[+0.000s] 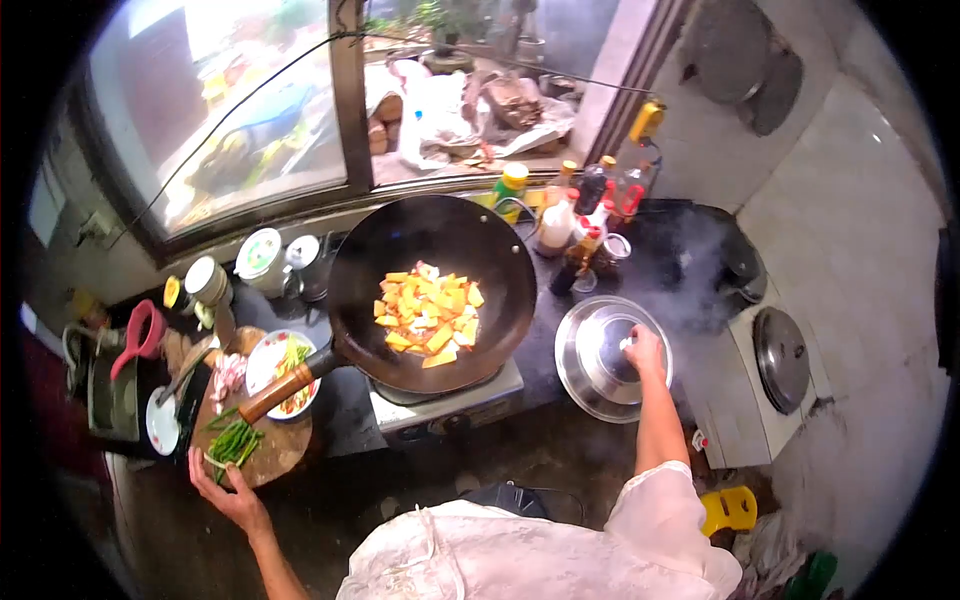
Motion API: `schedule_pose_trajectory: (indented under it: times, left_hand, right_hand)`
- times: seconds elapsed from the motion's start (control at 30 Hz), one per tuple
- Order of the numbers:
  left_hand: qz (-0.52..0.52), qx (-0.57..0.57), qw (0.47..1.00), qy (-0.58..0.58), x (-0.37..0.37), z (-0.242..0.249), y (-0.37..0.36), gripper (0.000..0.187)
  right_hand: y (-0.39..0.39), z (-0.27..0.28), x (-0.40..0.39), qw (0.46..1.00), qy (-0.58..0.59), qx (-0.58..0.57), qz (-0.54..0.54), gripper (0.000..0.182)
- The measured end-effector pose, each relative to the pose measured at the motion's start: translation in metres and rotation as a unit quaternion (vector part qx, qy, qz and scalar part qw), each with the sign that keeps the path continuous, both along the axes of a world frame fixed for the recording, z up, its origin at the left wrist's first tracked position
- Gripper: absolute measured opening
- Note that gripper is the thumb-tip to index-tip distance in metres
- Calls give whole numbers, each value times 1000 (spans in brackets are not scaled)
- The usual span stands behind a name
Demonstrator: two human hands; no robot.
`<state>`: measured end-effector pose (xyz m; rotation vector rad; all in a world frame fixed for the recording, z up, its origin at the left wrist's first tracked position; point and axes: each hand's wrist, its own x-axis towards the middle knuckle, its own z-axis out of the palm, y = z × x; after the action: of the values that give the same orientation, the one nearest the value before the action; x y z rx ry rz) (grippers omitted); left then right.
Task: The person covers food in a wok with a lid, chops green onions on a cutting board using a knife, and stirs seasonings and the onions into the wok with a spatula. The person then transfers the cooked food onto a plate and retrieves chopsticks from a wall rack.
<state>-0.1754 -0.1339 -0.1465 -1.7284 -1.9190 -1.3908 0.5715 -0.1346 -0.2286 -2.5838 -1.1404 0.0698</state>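
My right hand point(645, 354) is closed around the knob of a round metal pot lid point(587, 368), to the right of the stove. At the lower left, my left hand point(238, 502) has its fingers apart beside cut green stalks point(236, 443), thumb right at their edge. The stalks lie on a round wooden chopping board point(288, 458). Chunks of orange-yellow vegetable point(430, 310) sit in a black wok point(510, 290), whose wooden handle point(277, 391) reaches out over the board. Pinkish sliced pieces point(229, 376) lie on the board's far side.
The wok stands on a stove point(450, 405). A bowl of cut vegetables point(262, 362) is partly under the wok handle. Sauce bottles point(590, 215) crowd the counter's back, with steam rising on the right. A dark lid point(780, 360) lies farther right; a pink ladle point(137, 335) is far left.
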Motion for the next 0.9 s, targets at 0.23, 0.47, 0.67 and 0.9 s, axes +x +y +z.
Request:
schedule_pose_trajectory:
  times: [0.23, 0.47, 0.67, 0.9]
  left_hand:
    - [94, -13, 995, -16, 13, 15, -50, 44]
    - [145, -11, 989, -34, 22, 18, -72, 35]
    - [161, -34, 982, -91, -43, -9, -54, 13]
    - [147, -183, 970, 68, -183, -57, 20, 19]
  right_hand:
    - [24, -57, 52, 999, 24, -40, 4, 30]
    - [28, -92, 83, 991, 46, 110, 58, 48]
    - [19, -97, 99, 998, 28, 59, 25, 92]
    - [-32, -71, 61, 995, 6, 101, 7, 85]
